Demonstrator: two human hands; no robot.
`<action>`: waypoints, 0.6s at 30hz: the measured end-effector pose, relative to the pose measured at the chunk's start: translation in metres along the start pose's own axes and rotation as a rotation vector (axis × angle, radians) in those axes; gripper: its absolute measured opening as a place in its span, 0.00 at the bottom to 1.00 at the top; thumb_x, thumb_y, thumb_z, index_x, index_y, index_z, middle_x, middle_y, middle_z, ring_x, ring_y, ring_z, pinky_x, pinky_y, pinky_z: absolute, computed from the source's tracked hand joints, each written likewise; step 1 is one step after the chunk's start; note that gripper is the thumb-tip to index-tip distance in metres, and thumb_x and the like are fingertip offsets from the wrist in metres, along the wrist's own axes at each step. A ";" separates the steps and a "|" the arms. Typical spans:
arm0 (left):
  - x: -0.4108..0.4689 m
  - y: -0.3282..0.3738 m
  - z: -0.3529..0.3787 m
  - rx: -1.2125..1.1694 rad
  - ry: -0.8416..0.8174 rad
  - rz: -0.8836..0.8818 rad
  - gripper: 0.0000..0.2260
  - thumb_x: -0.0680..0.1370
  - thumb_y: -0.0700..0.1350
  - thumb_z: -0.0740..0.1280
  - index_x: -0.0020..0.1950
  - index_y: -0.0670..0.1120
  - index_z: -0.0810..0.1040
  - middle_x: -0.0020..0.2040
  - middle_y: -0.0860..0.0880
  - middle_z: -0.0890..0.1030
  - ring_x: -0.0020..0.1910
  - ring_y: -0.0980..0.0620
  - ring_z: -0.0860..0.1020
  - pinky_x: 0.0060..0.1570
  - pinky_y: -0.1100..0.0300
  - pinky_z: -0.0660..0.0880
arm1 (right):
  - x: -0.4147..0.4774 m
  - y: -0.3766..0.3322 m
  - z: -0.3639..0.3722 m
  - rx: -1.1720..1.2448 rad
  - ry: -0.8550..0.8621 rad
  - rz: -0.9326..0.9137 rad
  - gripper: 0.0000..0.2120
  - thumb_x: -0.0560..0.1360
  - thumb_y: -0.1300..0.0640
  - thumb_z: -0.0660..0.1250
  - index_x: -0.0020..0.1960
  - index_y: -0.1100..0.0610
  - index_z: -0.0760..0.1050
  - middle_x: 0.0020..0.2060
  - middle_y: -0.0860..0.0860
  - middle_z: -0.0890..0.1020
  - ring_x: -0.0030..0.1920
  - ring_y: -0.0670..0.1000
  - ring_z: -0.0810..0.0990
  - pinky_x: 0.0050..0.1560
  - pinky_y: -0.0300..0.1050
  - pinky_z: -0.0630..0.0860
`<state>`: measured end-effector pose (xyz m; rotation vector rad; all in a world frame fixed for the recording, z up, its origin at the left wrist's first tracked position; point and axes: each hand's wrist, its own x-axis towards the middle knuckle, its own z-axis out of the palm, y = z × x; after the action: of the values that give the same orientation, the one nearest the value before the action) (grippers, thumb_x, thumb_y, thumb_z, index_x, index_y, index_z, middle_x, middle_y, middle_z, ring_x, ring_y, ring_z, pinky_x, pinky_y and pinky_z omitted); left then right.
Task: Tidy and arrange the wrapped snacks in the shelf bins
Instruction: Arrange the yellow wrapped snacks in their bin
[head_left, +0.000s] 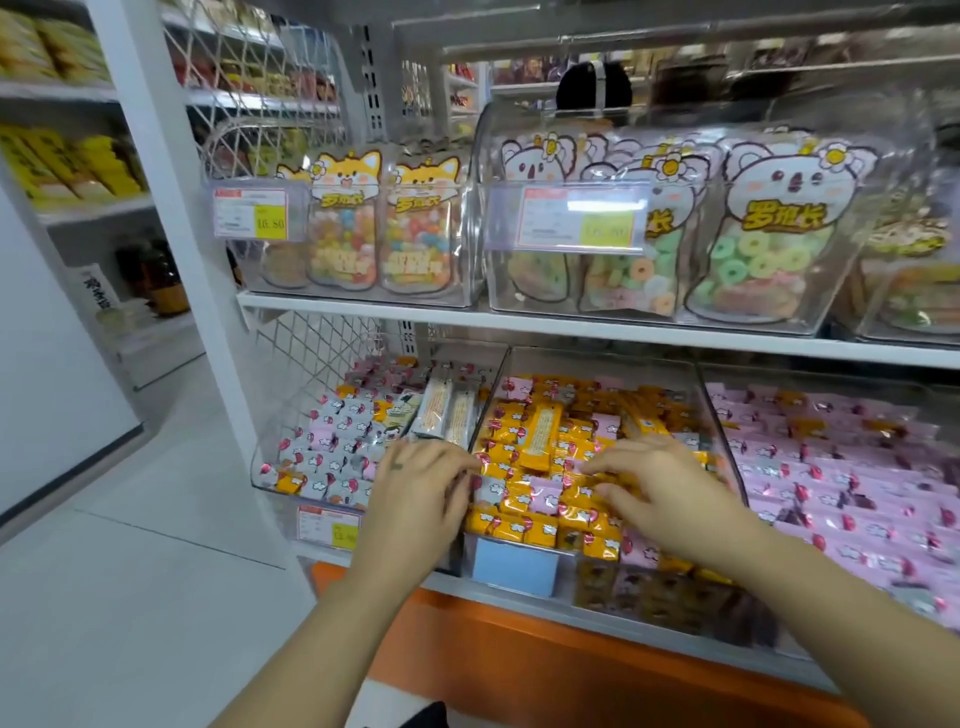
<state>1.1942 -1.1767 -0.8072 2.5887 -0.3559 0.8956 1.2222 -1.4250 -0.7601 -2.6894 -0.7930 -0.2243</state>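
- The orange wrapped snacks (540, 525) fill the middle bin (597, 356) on the lower shelf, with a few pink ones mixed in.
- They look light, with slippery film; likely best pinched by the ends.
- The left hand (421, 493) curls at the bin's left wall; I cannot tell whether it grips anything.
- The right hand (675, 493) lies palm-down, fingers stretched onto the packs; the 2 hands are apart.

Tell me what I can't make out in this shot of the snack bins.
All from the head view:
- Print on the price tags: too blurred to read.
- The pink-snack bin: cut off by the right edge.
- The left hand and right hand: fingertips blurred, so any grip on the orange snacks is unclear.
- The far-left shelves: goods too blurred to identify.
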 end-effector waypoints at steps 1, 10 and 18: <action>0.001 0.004 0.002 0.008 -0.030 0.030 0.07 0.74 0.43 0.66 0.49 0.50 0.82 0.46 0.56 0.81 0.48 0.55 0.76 0.58 0.52 0.69 | -0.005 0.006 -0.003 -0.015 0.000 0.016 0.12 0.78 0.51 0.62 0.61 0.46 0.77 0.58 0.41 0.79 0.62 0.45 0.72 0.69 0.47 0.62; -0.003 0.054 0.022 -0.015 -0.336 0.246 0.15 0.78 0.51 0.57 0.61 0.54 0.78 0.57 0.57 0.80 0.56 0.58 0.75 0.63 0.57 0.67 | -0.037 0.029 -0.008 -0.108 -0.096 0.013 0.12 0.76 0.43 0.63 0.56 0.45 0.79 0.51 0.37 0.80 0.53 0.41 0.73 0.64 0.41 0.62; -0.006 0.074 0.024 0.117 -0.603 0.198 0.22 0.82 0.58 0.49 0.76 0.60 0.55 0.77 0.55 0.55 0.74 0.53 0.52 0.71 0.57 0.51 | -0.043 0.023 0.004 -0.099 -0.045 -0.018 0.09 0.78 0.47 0.61 0.40 0.47 0.68 0.37 0.42 0.75 0.40 0.43 0.69 0.52 0.38 0.61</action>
<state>1.1763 -1.2524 -0.8084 2.9281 -0.7486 0.1660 1.1992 -1.4637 -0.7801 -2.7903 -0.8405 -0.2129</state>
